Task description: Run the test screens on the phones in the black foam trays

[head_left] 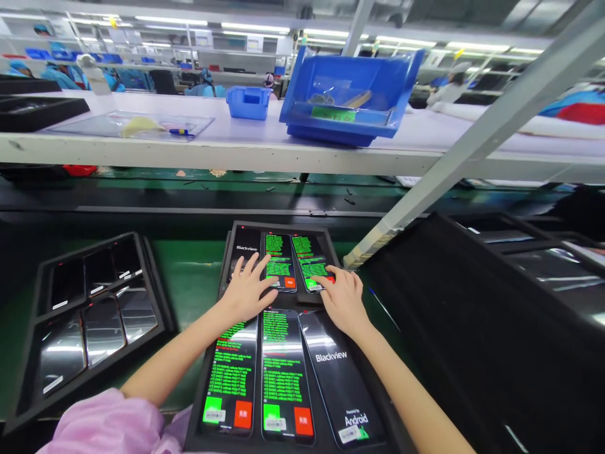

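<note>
A black foam tray in front of me holds several smartphones in two rows. My left hand is spread open, palm down, over the upper left phone, whose screen reads Blackview. Over the lower edge of the upper right phone, my right hand is open, a fingertip near its green square. The upper middle phone, lower left phone and lower middle phone show green text with green and red squares. The lower right phone shows a Blackview and Android screen. Neither hand grips anything.
Another black tray with dark phones lies at left. On the right are large black foam pieces and a slanted metal post. A shelf ahead carries a large blue bin and a small blue bin.
</note>
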The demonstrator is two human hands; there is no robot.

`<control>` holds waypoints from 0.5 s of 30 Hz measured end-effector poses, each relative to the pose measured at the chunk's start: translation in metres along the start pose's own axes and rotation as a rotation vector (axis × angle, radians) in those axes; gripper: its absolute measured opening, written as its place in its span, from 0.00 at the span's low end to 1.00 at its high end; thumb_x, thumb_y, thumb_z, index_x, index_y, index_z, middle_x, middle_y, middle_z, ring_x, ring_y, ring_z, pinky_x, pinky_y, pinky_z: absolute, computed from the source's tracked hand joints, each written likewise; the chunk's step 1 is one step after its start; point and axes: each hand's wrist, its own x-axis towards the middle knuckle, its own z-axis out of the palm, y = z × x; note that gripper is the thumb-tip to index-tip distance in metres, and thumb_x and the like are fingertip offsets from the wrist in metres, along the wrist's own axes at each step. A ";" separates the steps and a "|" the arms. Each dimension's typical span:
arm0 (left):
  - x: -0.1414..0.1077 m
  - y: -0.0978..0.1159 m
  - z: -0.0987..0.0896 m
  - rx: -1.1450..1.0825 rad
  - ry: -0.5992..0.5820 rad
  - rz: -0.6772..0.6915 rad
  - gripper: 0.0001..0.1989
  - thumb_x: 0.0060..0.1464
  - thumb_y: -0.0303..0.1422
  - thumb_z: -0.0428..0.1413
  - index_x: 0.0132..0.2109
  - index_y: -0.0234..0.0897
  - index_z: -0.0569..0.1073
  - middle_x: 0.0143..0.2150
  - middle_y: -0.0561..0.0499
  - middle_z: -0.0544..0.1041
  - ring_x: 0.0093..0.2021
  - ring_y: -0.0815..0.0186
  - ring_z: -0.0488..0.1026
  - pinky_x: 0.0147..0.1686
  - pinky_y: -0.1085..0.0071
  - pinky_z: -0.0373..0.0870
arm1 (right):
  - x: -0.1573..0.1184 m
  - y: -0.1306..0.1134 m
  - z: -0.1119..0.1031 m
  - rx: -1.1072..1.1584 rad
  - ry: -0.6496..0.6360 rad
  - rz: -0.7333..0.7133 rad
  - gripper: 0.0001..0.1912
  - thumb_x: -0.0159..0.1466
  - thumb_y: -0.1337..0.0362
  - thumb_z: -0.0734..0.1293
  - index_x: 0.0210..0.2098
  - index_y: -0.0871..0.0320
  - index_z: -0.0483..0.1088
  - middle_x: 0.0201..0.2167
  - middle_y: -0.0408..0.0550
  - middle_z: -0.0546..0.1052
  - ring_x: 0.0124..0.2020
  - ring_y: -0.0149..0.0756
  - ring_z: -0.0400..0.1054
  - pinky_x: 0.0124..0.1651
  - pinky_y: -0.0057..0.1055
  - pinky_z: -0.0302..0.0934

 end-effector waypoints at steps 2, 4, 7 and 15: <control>0.004 0.000 0.001 0.023 -0.028 0.007 0.14 0.59 0.38 0.47 0.45 0.44 0.75 0.64 0.46 0.58 0.64 0.46 0.49 0.58 0.40 0.42 | -0.001 -0.001 -0.001 -0.020 -0.013 -0.016 0.21 0.60 0.71 0.53 0.41 0.52 0.73 0.48 0.53 0.66 0.52 0.44 0.57 0.57 0.51 0.46; -0.002 -0.002 -0.002 0.007 -0.019 -0.025 0.14 0.60 0.38 0.47 0.48 0.44 0.74 0.64 0.46 0.57 0.64 0.47 0.48 0.59 0.41 0.41 | -0.006 -0.004 -0.007 -0.017 -0.007 -0.021 0.20 0.60 0.71 0.53 0.40 0.53 0.73 0.49 0.53 0.66 0.52 0.45 0.57 0.57 0.52 0.46; -0.028 -0.004 -0.010 -0.098 0.082 -0.191 0.17 0.60 0.35 0.45 0.54 0.45 0.68 0.66 0.45 0.52 0.65 0.49 0.45 0.59 0.43 0.41 | -0.025 -0.016 -0.022 0.067 0.009 -0.072 0.20 0.60 0.72 0.53 0.43 0.53 0.72 0.49 0.53 0.65 0.53 0.44 0.56 0.58 0.52 0.45; -0.156 0.013 -0.009 -0.897 0.061 -0.527 0.30 0.55 0.37 0.49 0.63 0.47 0.49 0.68 0.47 0.39 0.67 0.53 0.37 0.61 0.50 0.45 | -0.099 -0.071 -0.061 0.327 -0.233 -0.595 0.22 0.55 0.72 0.58 0.46 0.48 0.68 0.51 0.51 0.66 0.54 0.42 0.56 0.58 0.52 0.42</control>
